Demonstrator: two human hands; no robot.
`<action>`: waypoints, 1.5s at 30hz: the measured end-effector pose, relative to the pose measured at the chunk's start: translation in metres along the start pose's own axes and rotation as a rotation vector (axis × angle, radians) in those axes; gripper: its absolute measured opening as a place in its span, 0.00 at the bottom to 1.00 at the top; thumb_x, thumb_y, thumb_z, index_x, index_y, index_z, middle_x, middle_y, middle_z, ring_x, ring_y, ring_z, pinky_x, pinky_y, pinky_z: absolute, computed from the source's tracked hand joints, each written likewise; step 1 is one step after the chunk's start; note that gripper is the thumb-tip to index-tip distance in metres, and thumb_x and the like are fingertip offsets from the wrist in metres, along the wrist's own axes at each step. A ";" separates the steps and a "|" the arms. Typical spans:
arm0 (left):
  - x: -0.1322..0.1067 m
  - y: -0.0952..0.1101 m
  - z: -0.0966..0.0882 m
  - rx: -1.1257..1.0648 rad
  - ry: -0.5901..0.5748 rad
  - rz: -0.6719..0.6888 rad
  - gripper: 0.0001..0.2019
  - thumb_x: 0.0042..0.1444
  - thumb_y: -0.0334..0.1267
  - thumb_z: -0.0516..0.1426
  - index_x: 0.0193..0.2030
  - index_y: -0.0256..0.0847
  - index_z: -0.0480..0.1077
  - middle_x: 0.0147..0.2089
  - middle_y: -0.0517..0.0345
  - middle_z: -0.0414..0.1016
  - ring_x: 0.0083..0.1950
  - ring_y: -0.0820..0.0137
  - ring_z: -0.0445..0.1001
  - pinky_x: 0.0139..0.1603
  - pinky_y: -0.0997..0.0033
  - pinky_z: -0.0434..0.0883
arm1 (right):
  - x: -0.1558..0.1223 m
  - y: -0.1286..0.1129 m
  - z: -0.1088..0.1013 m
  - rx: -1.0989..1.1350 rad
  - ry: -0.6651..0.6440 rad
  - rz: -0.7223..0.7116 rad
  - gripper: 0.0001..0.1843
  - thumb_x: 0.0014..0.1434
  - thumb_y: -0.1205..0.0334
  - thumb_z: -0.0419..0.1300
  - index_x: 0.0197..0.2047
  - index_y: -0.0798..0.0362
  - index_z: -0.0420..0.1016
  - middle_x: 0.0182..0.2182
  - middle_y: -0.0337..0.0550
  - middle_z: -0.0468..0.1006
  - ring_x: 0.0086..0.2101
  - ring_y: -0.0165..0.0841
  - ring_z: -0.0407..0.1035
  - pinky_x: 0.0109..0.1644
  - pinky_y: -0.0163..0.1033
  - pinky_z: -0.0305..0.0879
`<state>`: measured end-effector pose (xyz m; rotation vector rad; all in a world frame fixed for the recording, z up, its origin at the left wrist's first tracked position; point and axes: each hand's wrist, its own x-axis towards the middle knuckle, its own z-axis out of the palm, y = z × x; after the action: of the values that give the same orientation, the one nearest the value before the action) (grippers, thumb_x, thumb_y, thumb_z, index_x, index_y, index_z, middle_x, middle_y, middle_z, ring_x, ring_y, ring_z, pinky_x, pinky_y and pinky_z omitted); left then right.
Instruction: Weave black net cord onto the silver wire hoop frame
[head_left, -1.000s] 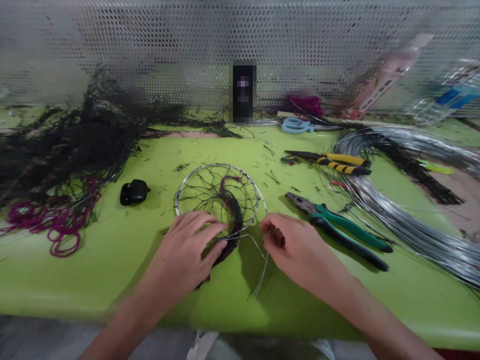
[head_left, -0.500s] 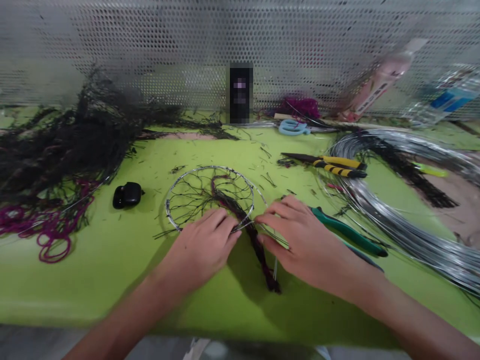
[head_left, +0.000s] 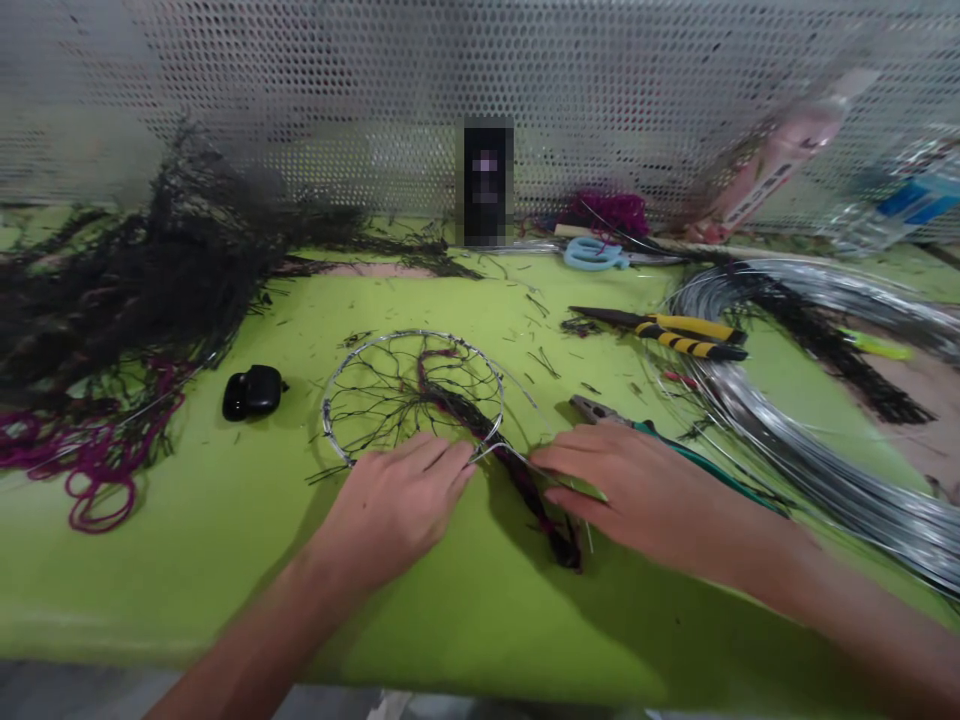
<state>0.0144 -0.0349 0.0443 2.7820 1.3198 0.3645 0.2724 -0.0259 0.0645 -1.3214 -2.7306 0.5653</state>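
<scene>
A silver wire hoop (head_left: 411,392) with a web of thin black wire branches lies on the green table (head_left: 225,520). A dark twisted trunk of black and magenta wire (head_left: 525,490) runs from the hoop toward me. My left hand (head_left: 394,505) lies on the hoop's near rim, fingers pressed together on the wire. My right hand (head_left: 645,495) is just right of the trunk, fingers extended and pinching thin silver wire where the trunk meets the rim.
Green-handled pliers (head_left: 675,455) lie partly under my right hand. Yellow-black pliers (head_left: 675,335) and a large coil of silver wire (head_left: 810,420) lie at the right. A black case (head_left: 251,392), black wire tangle (head_left: 135,280), magenta wire (head_left: 90,450) sit left. A perforated metal wall stands behind.
The hoop has been turned and shifted left, so the trunk now points toward me and to the right. Both hands moved closer together at the hoop's near rim.
</scene>
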 end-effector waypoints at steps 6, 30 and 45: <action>0.001 0.005 0.003 -0.009 -0.029 0.013 0.13 0.73 0.35 0.48 0.41 0.39 0.72 0.32 0.57 0.75 0.30 0.67 0.73 0.27 0.67 0.63 | 0.012 -0.023 -0.003 -0.087 0.021 0.131 0.07 0.68 0.66 0.57 0.39 0.50 0.77 0.27 0.43 0.81 0.29 0.42 0.75 0.32 0.43 0.55; -0.005 0.004 0.008 -0.097 -0.104 0.129 0.16 0.74 0.36 0.48 0.59 0.35 0.72 0.38 0.52 0.80 0.37 0.64 0.79 0.33 0.66 0.74 | 0.019 0.001 -0.004 0.051 -0.064 -0.173 0.09 0.70 0.64 0.59 0.45 0.47 0.81 0.39 0.37 0.85 0.39 0.35 0.77 0.42 0.39 0.63; 0.004 0.016 -0.002 -0.260 -0.215 -0.139 0.13 0.71 0.34 0.49 0.44 0.39 0.75 0.39 0.54 0.78 0.41 0.61 0.78 0.44 0.61 0.74 | 0.024 -0.020 0.014 -0.261 0.215 -0.059 0.18 0.71 0.55 0.58 0.31 0.51 0.77 0.26 0.38 0.79 0.26 0.33 0.68 0.34 0.43 0.46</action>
<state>0.0287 -0.0422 0.0487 2.4248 1.3011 0.2059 0.2397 -0.0232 0.0560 -1.2599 -2.7193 0.0575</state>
